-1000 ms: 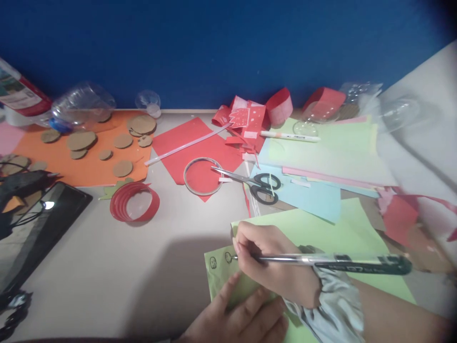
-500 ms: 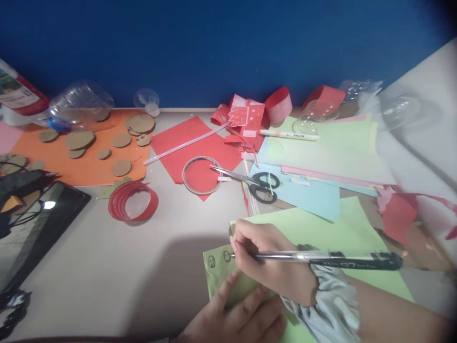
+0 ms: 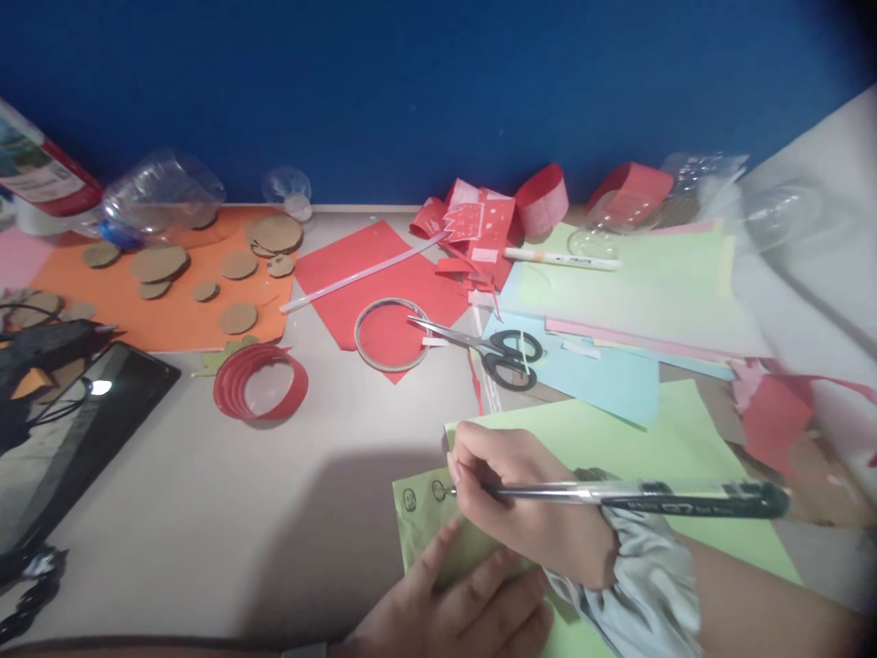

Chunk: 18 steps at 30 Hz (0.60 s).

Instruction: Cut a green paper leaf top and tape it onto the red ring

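The right hand (image 3: 524,507), its fingers pressed together in a pinch around a clear-barrelled pen with a black cap (image 3: 637,495), has barely moved over the last second. It only drifted a little left and back. The tip stays at the second of two small inked ovals (image 3: 438,491) near the upper left corner of a light green paper slip (image 3: 428,535). No third mark has appeared, so the work looks to be still on that same oval.

The left hand (image 3: 456,614) keeps lying flat on the slip's lower edge, fingers loosely spread, pinning it to the pale table (image 3: 206,512). A grey ruffled cuff (image 3: 640,571) covers the right wrist.

Beyond the slip lies a larger light green sheet (image 3: 617,434), then black-handled scissors (image 3: 497,352) on a light blue sheet (image 3: 603,379), both unmoved.
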Available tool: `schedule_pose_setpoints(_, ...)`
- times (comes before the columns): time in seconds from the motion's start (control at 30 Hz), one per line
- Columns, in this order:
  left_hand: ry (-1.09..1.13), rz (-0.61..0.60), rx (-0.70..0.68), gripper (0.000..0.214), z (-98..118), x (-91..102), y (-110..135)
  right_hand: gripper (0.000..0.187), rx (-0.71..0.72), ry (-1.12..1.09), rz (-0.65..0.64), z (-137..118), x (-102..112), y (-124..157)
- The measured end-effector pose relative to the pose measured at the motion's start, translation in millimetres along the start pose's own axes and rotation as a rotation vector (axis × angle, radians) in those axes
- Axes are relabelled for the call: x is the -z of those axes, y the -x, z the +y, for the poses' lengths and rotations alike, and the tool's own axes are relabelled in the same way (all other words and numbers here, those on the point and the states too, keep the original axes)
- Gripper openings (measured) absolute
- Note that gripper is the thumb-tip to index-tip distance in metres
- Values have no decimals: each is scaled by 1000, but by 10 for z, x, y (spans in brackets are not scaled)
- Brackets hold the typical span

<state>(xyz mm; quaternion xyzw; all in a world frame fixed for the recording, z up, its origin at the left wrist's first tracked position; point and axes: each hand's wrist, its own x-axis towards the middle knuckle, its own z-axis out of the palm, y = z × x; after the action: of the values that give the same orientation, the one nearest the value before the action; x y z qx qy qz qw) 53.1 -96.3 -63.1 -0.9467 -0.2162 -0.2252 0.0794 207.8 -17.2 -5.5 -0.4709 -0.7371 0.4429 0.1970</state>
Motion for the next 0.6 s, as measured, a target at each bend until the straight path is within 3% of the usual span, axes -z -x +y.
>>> schedule_pose_setpoints(0.33, 3, 7, 7, 25, -10, 6, -2, 21, -1, 31, -74, 1, 27, -13)
schedule_pose_setpoints(0.6, 4, 0, 5, 26, -2, 17, -11, 21, -30, 12, -1, -26, 1, -6)
